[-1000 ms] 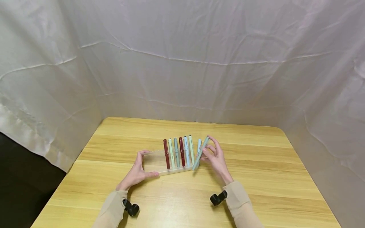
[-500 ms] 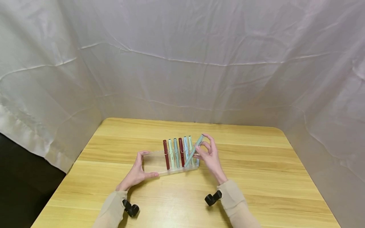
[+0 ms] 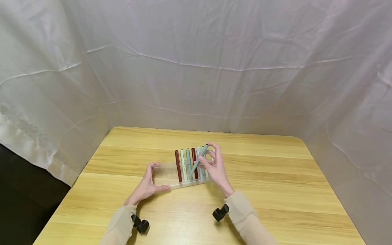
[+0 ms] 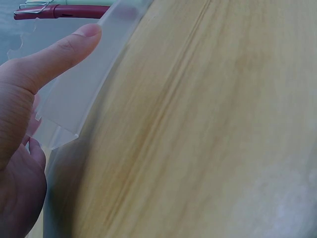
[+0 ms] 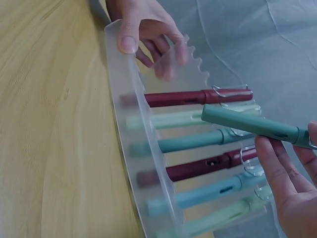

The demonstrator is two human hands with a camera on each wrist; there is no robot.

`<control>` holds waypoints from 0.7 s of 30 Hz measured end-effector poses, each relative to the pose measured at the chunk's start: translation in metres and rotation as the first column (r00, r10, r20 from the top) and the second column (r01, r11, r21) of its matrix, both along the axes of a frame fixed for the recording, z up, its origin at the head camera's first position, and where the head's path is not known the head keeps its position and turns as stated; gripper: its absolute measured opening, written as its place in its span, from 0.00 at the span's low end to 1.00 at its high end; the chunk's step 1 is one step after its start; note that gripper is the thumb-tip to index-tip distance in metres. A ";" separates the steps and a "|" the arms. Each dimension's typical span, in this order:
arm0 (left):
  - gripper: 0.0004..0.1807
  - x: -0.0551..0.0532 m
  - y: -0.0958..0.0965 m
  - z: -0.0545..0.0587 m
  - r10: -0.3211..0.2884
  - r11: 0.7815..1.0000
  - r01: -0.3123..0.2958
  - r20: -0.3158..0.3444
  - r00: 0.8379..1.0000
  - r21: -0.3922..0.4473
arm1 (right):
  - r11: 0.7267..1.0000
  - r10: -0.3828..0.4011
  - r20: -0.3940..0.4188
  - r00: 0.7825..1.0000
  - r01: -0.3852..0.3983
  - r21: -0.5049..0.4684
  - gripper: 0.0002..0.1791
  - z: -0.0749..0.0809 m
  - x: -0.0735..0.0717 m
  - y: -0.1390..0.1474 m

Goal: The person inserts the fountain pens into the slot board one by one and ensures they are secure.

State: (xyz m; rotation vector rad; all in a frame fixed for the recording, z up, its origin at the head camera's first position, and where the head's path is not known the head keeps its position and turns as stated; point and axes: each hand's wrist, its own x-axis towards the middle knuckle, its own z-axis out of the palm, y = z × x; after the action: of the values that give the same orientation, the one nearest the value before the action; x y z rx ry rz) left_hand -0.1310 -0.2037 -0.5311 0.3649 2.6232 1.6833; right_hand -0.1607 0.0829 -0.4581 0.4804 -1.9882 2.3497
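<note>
My left hand grips the left end of a clear plastic pen rack, thumb on its front wall in the left wrist view. Between the fingers and thumb of my right hand is a teal pen, tilted above the row and apart from the rack. Across the rack's notches lie a dark red pen, a pale green pen, a teal pen, a second dark red pen, a light blue pen and another pale green pen. My right hand partly hides the row's right end.
The rack stands on a wooden table, whose far edge meets a pale hanging cloth. Black wrist cameras sit at both sleeves, the left camera and the right camera low over the table.
My right hand has carried the teal pen leftward across the row, from the rack's right end to above the middle pens. My left hand and the rack have stayed in place.
</note>
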 end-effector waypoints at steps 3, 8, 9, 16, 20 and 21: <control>0.57 -0.001 0.000 0.000 0.000 1.000 0.000 0.001 1.000 -0.002 | 1.000 0.001 -0.001 1.000 -0.001 0.029 0.31 0.002 0.000 -0.006; 0.57 -0.001 0.000 -0.001 -0.003 1.000 0.003 -0.002 1.000 -0.007 | 0.998 0.011 -0.011 1.000 -0.010 0.054 0.31 0.005 -0.001 -0.015; 0.57 -0.001 0.000 -0.001 -0.003 1.000 0.003 -0.002 1.000 -0.008 | 0.998 0.010 -0.012 1.000 -0.009 0.057 0.31 0.005 -0.001 -0.016; 0.55 0.000 0.001 -0.001 -0.007 1.000 0.008 -0.011 1.000 0.010 | 0.994 -0.006 -0.043 0.999 0.011 0.110 0.31 0.005 -0.001 -0.029; 0.55 0.001 0.000 -0.001 -0.006 1.000 0.007 -0.017 1.000 0.017 | 0.989 0.004 -0.082 0.997 0.008 0.149 0.30 0.004 0.000 -0.036; 0.55 0.001 0.000 -0.001 -0.005 1.000 0.006 -0.018 1.000 0.016 | 0.987 0.008 -0.091 0.996 0.007 0.160 0.29 0.004 0.000 -0.038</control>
State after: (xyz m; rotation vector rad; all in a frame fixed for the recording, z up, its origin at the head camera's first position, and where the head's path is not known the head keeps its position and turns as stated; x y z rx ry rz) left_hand -0.1296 -0.2037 -0.5320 0.3892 2.6200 1.7093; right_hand -0.1609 0.0451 -0.4539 0.5838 -2.1445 2.1351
